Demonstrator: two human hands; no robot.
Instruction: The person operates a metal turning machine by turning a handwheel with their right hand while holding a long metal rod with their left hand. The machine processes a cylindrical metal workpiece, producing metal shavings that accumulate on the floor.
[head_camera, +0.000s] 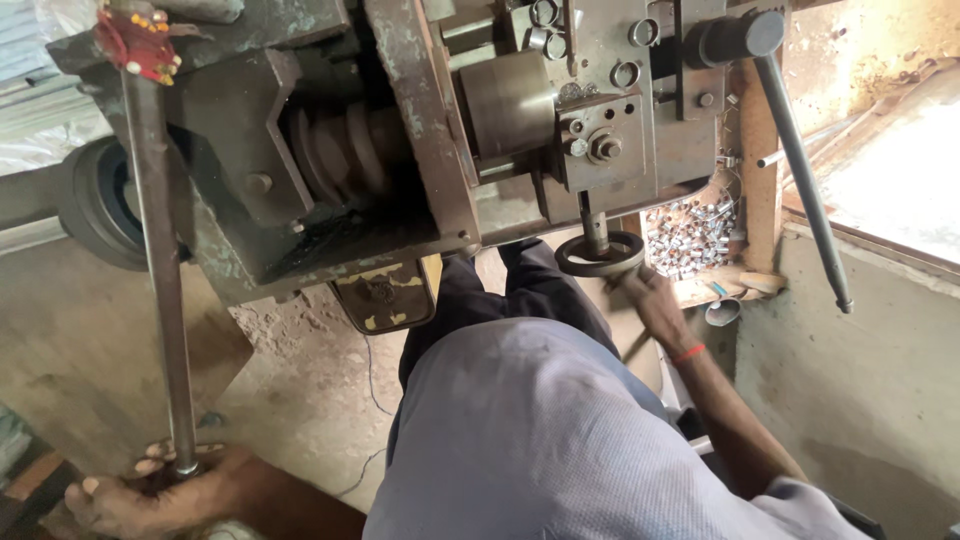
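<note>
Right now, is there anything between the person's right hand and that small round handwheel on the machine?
No, nothing visible. The right hand already rests against the rim of the handwheel, just below the machine. The left hand is far off, gripping the long metal rod.

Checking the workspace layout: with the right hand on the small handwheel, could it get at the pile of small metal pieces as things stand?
Probably yes. The right hand rests at the handwheel, and the metal pieces lie uncovered just beside it, with nothing visible between them.
</note>
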